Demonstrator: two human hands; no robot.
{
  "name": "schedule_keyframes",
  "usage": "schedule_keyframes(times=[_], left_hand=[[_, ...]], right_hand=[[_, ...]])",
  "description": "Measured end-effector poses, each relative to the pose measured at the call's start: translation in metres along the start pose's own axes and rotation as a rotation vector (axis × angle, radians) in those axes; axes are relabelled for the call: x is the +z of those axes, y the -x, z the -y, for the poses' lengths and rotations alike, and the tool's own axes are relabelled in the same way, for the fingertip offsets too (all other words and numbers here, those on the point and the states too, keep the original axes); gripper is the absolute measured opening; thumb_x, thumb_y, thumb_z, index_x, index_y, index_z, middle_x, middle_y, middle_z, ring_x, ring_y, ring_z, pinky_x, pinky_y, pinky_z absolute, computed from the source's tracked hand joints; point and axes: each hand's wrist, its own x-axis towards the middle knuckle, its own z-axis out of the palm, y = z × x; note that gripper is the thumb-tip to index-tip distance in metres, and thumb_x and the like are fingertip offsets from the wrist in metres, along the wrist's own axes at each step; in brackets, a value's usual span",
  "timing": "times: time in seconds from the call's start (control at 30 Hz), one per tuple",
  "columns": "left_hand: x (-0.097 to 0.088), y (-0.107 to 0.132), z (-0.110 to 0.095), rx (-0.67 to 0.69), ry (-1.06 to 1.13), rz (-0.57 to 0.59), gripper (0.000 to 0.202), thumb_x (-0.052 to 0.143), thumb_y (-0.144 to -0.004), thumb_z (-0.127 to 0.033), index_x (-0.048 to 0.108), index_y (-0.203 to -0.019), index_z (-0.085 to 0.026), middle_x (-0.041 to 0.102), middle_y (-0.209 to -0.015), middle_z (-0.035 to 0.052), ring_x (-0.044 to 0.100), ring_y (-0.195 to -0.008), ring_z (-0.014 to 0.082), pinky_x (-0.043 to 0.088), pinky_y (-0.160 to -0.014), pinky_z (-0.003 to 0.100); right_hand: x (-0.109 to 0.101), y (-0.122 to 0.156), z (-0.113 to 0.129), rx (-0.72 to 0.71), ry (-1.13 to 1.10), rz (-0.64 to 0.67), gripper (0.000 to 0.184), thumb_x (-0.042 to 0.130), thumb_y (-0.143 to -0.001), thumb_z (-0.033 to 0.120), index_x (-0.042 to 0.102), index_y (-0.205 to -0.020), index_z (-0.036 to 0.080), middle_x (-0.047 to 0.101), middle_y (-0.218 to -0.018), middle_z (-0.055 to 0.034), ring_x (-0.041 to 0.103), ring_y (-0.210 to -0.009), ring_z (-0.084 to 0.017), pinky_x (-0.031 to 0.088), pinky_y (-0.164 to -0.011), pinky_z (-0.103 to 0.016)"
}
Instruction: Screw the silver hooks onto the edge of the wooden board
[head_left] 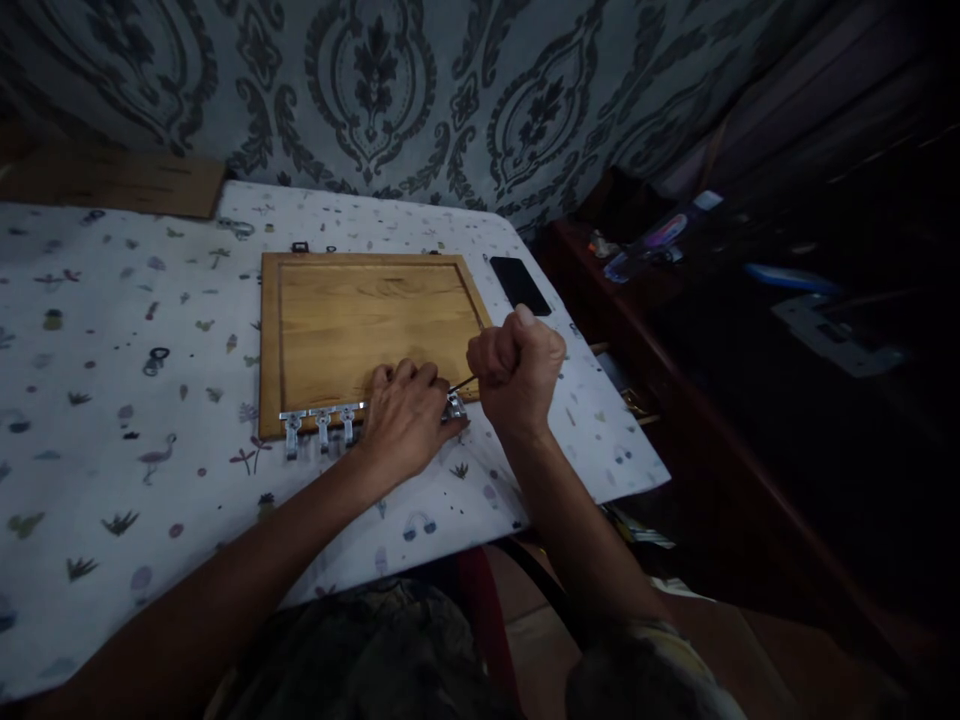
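A wooden board (pixel 352 315) with a raised frame lies on a table covered by a patterned white cloth (pixel 112 400). Along its near edge runs a metal hook rail (pixel 322 418) with several shiny hooks. My left hand (pixel 405 418) lies flat over the right part of the rail, pressing it on the board. My right hand (pixel 517 368) is a fist around a thin screwdriver (pixel 461 384), whose dark shaft points left and down at the rail's right end beside my left fingers.
A black phone (pixel 520 285) lies on the cloth right of the board. A small dark ring-shaped part (pixel 156 360) rests to the left. A brown cardboard piece (pixel 112 180) sits at the back left. Dark furniture with clutter stands on the right, past the table edge.
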Motion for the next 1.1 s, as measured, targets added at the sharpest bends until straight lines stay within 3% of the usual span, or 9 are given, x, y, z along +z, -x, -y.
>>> schedule_keyframes(times=[0.13,0.2,0.47,0.63,0.8,0.9,1.0,1.1], left_hand=[[-0.001,0.000,-0.001,-0.006,-0.041,0.005,0.034,0.062,-0.092,-0.050,0.068,-0.104,-0.019,0.066,-0.110,0.0095,0.054,-0.111,0.0301,0.038,-0.091,0.045],[-0.001,0.000,-0.001,-0.004,-0.049,0.003,0.034,0.061,-0.092,-0.051,0.068,-0.103,-0.019,0.066,-0.110,0.0090,0.054,-0.110,0.0296,0.038,-0.091,0.045],[0.000,-0.001,-0.001,-0.006,-0.033,0.009,0.039,0.048,-0.098,-0.051,0.069,-0.102,-0.018,0.065,-0.107,0.0105,0.055,-0.108,0.0300,0.037,-0.089,0.047],[-0.002,0.000,-0.001,0.001,-0.033,0.002,0.041,0.044,-0.100,-0.050,0.069,-0.103,-0.017,0.066,-0.109,0.0104,0.055,-0.109,0.0299,0.037,-0.090,0.047],[-0.004,0.000,-0.001,-0.004,-0.036,0.016,0.039,0.050,-0.097,-0.052,0.069,-0.102,-0.017,0.066,-0.110,0.0094,0.055,-0.110,0.0302,0.038,-0.090,0.047],[-0.004,0.000,-0.001,-0.004,-0.051,0.022,0.035,0.059,-0.093,-0.050,0.069,-0.103,-0.018,0.066,-0.111,0.0092,0.054,-0.111,0.0302,0.039,-0.091,0.046],[-0.004,0.000,-0.002,-0.008,-0.061,0.022,0.036,0.061,-0.092,-0.051,0.069,-0.105,-0.019,0.066,-0.113,0.0094,0.054,-0.112,0.0304,0.039,-0.093,0.047],[-0.005,0.000,-0.004,-0.029,-0.053,0.016,0.038,0.061,-0.092,-0.053,0.069,-0.107,-0.019,0.066,-0.114,0.0085,0.054,-0.113,0.0308,0.039,-0.094,0.048]], right_hand=[[-0.003,-0.004,0.002,0.073,0.013,0.132,0.068,0.066,-0.081,0.063,0.026,-0.045,0.023,0.018,-0.036,0.0112,0.014,-0.032,-0.004,0.015,-0.036,-0.022],[-0.002,-0.004,0.000,0.085,0.019,0.125,0.068,0.067,-0.080,0.065,0.025,-0.046,0.023,0.018,-0.037,0.0113,0.015,-0.032,-0.004,0.015,-0.035,-0.022],[0.018,0.010,-0.012,-0.160,0.200,-0.405,0.059,0.057,-0.091,0.058,0.026,-0.055,0.024,0.023,-0.047,0.0079,0.025,-0.041,-0.007,0.023,-0.040,-0.024],[0.018,0.010,-0.011,-0.161,0.132,-0.519,0.055,0.055,-0.093,0.054,0.028,-0.055,0.024,0.024,-0.048,0.0075,0.024,-0.041,-0.008,0.021,-0.040,-0.025],[0.009,0.010,-0.005,-0.089,0.059,-0.381,0.056,0.059,-0.090,0.056,0.031,-0.054,0.023,0.026,-0.046,0.0081,0.025,-0.041,-0.008,0.023,-0.042,-0.024],[-0.004,0.009,0.000,-0.010,-0.032,-0.203,0.048,0.058,-0.089,0.057,0.043,-0.060,0.023,0.035,-0.048,0.0075,0.032,-0.043,-0.008,0.028,-0.044,-0.024],[-0.019,0.007,0.002,0.039,-0.091,-0.042,0.030,0.063,-0.088,0.050,0.060,-0.078,0.022,0.047,-0.051,0.0067,0.040,-0.047,-0.009,0.033,-0.047,-0.023],[-0.033,0.002,0.003,0.058,-0.072,0.112,0.028,0.066,-0.086,0.049,0.067,-0.082,0.021,0.059,-0.064,0.0023,0.051,-0.058,-0.010,0.043,-0.056,-0.024]])
